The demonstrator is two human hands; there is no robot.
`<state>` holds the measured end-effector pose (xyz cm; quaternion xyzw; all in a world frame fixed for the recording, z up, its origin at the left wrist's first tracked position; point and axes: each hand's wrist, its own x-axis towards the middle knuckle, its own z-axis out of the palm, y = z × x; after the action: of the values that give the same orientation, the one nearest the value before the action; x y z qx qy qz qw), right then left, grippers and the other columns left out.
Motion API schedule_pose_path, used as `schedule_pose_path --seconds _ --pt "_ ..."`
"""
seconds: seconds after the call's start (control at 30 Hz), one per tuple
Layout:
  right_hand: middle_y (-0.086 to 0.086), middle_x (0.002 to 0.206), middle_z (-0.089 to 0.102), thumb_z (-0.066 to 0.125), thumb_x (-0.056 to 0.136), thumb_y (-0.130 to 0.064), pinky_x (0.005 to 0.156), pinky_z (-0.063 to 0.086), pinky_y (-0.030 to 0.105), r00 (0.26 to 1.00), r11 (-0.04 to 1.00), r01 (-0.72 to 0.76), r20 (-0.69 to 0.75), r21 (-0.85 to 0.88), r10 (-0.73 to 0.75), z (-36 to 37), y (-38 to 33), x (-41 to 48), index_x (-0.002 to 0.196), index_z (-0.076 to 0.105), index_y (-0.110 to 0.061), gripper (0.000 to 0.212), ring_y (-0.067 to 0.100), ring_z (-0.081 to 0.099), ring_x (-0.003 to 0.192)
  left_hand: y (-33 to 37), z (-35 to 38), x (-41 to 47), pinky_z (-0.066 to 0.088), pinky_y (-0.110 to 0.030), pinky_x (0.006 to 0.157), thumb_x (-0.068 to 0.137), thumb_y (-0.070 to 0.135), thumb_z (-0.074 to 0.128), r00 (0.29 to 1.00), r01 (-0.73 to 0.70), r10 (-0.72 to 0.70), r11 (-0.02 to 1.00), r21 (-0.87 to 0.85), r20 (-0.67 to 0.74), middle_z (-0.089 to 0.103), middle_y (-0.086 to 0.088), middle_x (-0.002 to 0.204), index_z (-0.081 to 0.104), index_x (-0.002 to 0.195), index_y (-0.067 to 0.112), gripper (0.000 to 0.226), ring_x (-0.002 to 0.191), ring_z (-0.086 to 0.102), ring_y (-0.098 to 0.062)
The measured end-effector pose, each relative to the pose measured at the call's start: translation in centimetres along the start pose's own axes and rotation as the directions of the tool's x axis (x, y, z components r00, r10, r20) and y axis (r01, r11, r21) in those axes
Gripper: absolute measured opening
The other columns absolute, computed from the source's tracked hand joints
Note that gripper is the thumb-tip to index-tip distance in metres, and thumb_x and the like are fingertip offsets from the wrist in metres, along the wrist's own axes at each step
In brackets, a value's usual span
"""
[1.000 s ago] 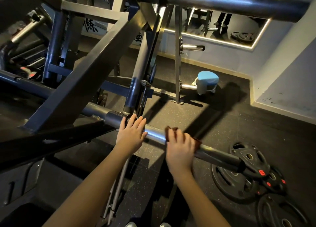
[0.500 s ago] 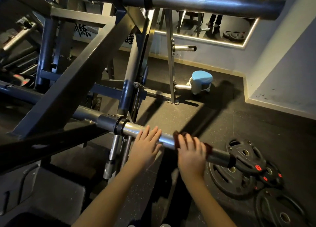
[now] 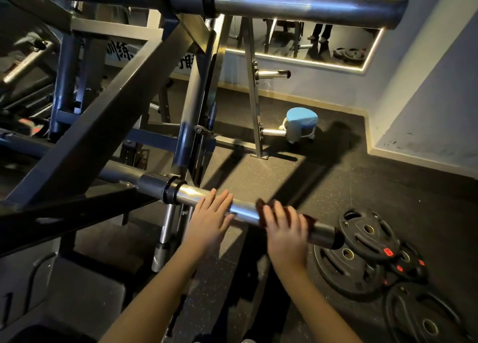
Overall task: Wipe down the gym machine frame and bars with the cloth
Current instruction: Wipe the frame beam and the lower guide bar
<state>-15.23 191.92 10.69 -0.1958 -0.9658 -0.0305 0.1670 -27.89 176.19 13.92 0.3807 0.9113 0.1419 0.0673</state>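
Nearest us, both forearms reach up to the lower bar (image 3: 244, 209). Left hand (image 3: 210, 221) lies flat on top of it, fingers straight and together, holding nothing; we read it as steadying. Right hand (image 3: 284, 231) sits just to its right, fingers curled over the bar's top with the cloth (image 3: 260, 205) trapped under them. The thumb is hidden, so we can't tell if it hooks underneath. The cloth is dark red-brown, draped over the chrome, with its edges showing on either side of the fingers.

Key geometry:
- The bar's long axis runs from the collar (image 3: 169, 190), far left, to the free end (image 3: 326, 235), near right.
- The cloth sits near the free end, and the left hand lies between the cloth and the collar.
- Our read is that a stroke rightward has only a short run available. A stroke leftward needs the left hand to lift or slide first.
- The right hand is nearer the free end, the left nearer the collar.

Just past the bar tip, weight plates (image 3: 367, 234) lie stacked on the floor (image 3: 297, 177). Further off, a diagonal frame beam (image 3: 103, 133) rises on the left, and a blue-topped stool (image 3: 301, 117) stands near the wall. The upper bar (image 3: 310, 6) crosses the top. We'd guess the beam and upper bar are both part of the job too.
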Motion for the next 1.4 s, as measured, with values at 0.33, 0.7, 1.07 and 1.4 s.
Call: schedule_pose_path --seconds 0.33,0.7,1.07,1.4 --pt "0.012 0.141 0.049 0.084 0.067 -0.021 0.102 0.039 0.056 0.975 0.978 0.195 -0.093 -0.075 -0.202 0.3 7.4 -2.9 0.144 0.038 -0.021 0.089 0.038 0.048 0.123 0.0 0.2 -0.2 -0.006 -0.031 0.117 0.088 0.060 0.003 1.000 0.006 -0.007 0.998 -0.059 -0.022 0.012 0.007 0.162 0.018 0.153 0.025 0.075 0.144 -0.011 -0.009" --pt "0.011 0.142 0.049 0.083 0.068 -0.017 0.104 0.037 0.054 0.966 0.967 0.251 -0.054 -0.037 -0.253 -0.6 4.8 -1.5 0.143 0.042 -0.022 0.086 0.037 0.049 0.126 1.0 -0.4 -0.1 -0.010 -0.027 0.114 0.105 0.036 0.030 0.998 0.063 -0.064 0.996 -0.068 -0.024 0.010 0.006 0.162 0.018 0.154 0.023 0.051 0.147 -0.008 -0.011" --pt "0.012 0.140 0.050 0.078 0.077 -0.031 0.101 0.043 0.052 0.976 0.981 0.190 0.096 0.042 -0.194 -0.8 -0.1 2.2 0.141 0.044 -0.020 0.074 0.035 0.052 0.121 1.4 -0.3 -0.3 -0.010 -0.028 0.115 0.106 0.033 0.030 0.996 0.070 -0.072 0.997 -0.044 -0.050 0.011 0.004 0.162 0.017 0.154 0.022 0.051 0.146 -0.009 -0.011" --pt "0.011 0.132 0.058 0.077 0.077 -0.031 0.097 0.044 0.053 0.994 0.996 0.078 0.078 0.043 -0.081 -1.0 2.8 0.4 0.137 0.052 -0.018 0.067 0.035 0.056 0.116 0.9 -0.3 -0.2 -0.010 -0.028 0.115 0.106 0.036 0.029 0.998 0.065 -0.066 0.997 -0.041 -0.020 0.007 0.010 0.161 0.018 0.153 0.026 0.049 0.140 -0.013 -0.004"
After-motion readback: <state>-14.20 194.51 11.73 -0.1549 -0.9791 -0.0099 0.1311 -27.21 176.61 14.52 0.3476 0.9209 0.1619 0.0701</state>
